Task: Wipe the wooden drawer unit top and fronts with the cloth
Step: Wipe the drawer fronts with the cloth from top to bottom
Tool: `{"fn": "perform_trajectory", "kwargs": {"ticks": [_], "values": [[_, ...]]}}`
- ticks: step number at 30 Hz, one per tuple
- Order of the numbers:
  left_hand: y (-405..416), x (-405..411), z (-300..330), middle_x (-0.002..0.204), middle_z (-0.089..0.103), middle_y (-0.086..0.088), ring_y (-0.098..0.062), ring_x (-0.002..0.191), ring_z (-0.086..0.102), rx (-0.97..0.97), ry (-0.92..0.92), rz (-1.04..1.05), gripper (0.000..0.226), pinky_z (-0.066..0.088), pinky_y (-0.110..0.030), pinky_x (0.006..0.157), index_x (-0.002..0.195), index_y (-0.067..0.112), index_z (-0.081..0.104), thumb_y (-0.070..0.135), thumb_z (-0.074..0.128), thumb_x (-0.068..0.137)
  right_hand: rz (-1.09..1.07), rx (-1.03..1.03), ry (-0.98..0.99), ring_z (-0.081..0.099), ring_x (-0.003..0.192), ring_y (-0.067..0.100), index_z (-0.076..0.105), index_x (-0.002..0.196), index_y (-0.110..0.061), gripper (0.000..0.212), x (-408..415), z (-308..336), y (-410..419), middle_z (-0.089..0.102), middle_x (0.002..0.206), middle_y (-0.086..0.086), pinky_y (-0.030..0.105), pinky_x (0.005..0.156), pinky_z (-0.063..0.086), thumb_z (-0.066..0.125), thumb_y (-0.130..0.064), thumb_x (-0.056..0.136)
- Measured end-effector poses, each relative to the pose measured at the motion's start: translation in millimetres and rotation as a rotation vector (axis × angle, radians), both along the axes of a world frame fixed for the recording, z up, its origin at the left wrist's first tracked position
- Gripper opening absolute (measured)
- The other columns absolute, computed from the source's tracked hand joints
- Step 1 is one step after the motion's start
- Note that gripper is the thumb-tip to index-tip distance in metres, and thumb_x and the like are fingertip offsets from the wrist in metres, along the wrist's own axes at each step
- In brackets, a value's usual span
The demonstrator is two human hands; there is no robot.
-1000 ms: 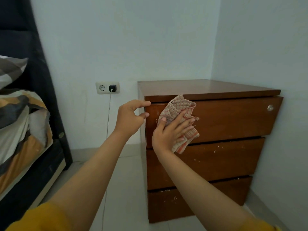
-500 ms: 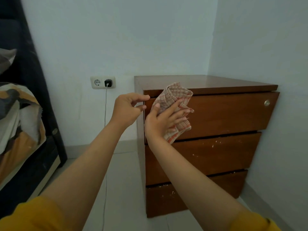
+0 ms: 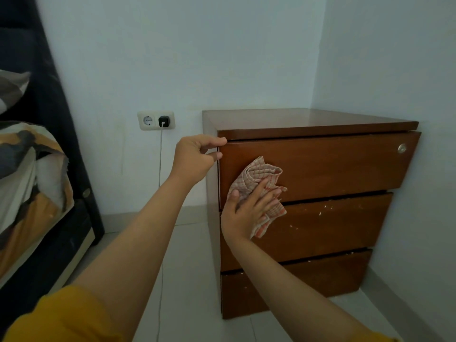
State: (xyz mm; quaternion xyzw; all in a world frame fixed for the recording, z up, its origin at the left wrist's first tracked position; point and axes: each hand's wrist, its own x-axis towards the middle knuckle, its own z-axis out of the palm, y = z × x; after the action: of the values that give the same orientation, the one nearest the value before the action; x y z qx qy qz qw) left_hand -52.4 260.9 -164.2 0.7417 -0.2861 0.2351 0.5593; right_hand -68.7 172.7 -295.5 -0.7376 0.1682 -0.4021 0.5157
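Our right hand (image 3: 249, 213) presses the crumpled red-checked woven cloth (image 3: 259, 178) flat-fingered against the glossy brown wooden drawer unit (image 3: 333, 166); our left hand (image 3: 195, 159) pinches its top drawer's corner.

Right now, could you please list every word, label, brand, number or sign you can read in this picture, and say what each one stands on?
None: no readable text shows anywhere in the view.
Drawer unit: bare wood, only a round metal lock with no legible marking.
Cloth under the right hand: checked pattern, no label showing.
Wall socket and charger: any marks are too small to read.
Bedding: pattern only, no lettering.
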Motion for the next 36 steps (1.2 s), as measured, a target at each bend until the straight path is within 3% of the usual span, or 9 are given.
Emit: {"fn": "perform_trajectory", "kwargs": {"ticks": [8,16,22,27,29,31,33,36], "values": [[-3,-4,-3,0.104,0.065,0.008,-0.002,0.103,0.059,0.014,0.0,0.039,0.031,0.042,-0.01,0.094,0.104,0.016,0.069,-0.003,0.066,0.08,-0.115,0.219,-0.045,-0.022,0.142,0.034,-0.009,0.149,-0.024,0.071,4,41,-52,-0.026,0.155,0.009,0.058,0.113,-0.008,0.025,-0.051,0.093],[-8,-3,-7,0.104,0.067,0.003,-0.005,0.102,0.061,-0.024,-0.033,0.069,0.03,0.043,-0.008,0.09,0.103,0.013,0.069,-0.005,0.066,0.079,-0.032,-0.151,-0.117,-0.028,0.141,0.028,-0.013,0.146,-0.031,0.072,4,47,-38,-0.026,0.155,0.005,0.059,0.109,-0.01,0.028,-0.052,0.091],[-10,-4,-9,0.104,0.065,0.006,-0.006,0.103,0.06,-0.004,-0.076,0.098,0.031,0.044,-0.014,0.093,0.105,0.013,0.068,-0.003,0.065,0.08,-0.025,-0.027,-0.102,-0.024,0.143,0.028,-0.002,0.15,-0.027,0.07,2,28,-20,-0.021,0.157,0.005,0.057,0.112,-0.004,0.032,-0.048,0.093],[-17,-11,-20,0.115,0.064,0.001,-0.009,0.111,0.057,0.008,-0.206,0.192,0.034,0.045,-0.022,0.098,0.112,0.013,0.065,-0.003,0.06,0.083,0.024,-0.003,-0.173,-0.016,0.145,0.021,0.014,0.149,-0.032,0.058,-5,18,-34,-0.01,0.159,-0.004,0.044,0.115,0.0,0.042,-0.023,0.099],[-20,-14,-34,0.132,0.055,-0.005,-0.014,0.122,0.05,0.106,-0.361,0.245,0.043,0.037,-0.019,0.103,0.125,0.007,0.056,-0.003,0.057,0.084,0.043,0.021,-0.188,-0.014,0.145,0.019,0.016,0.148,-0.032,0.057,-9,15,-37,-0.008,0.159,-0.003,0.042,0.115,0.001,0.042,-0.02,0.099],[-20,-14,-56,0.149,0.029,-0.005,-0.013,0.133,0.034,0.262,-0.437,0.255,0.058,0.028,-0.018,0.108,0.14,0.005,0.038,-0.002,0.055,0.085,0.034,0.055,-0.177,-0.009,0.146,0.02,0.018,0.148,-0.031,0.055,-13,12,-42,-0.004,0.159,-0.001,0.044,0.116,0.004,0.041,-0.019,0.099],[-17,-12,-83,0.154,0.01,-0.002,-0.017,0.14,0.02,0.422,-0.425,0.294,0.07,0.022,-0.031,0.112,0.146,0.009,0.023,0.0,0.058,0.086,0.015,0.06,-0.134,-0.008,0.146,0.02,0.017,0.148,-0.034,0.056,-15,7,-49,-0.004,0.159,-0.002,0.047,0.116,0.004,0.041,-0.02,0.099],[-14,-10,-111,0.155,0.0,-0.002,-0.026,0.143,0.002,0.582,-0.381,0.382,0.08,0.011,-0.048,0.109,0.147,0.015,0.014,0.006,0.063,0.084,0.034,-0.008,-0.096,-0.013,0.145,0.019,0.011,0.148,-0.038,0.059,-15,-1,-58,-0.009,0.159,-0.004,0.044,0.115,-0.002,0.04,-0.021,0.099]]}}
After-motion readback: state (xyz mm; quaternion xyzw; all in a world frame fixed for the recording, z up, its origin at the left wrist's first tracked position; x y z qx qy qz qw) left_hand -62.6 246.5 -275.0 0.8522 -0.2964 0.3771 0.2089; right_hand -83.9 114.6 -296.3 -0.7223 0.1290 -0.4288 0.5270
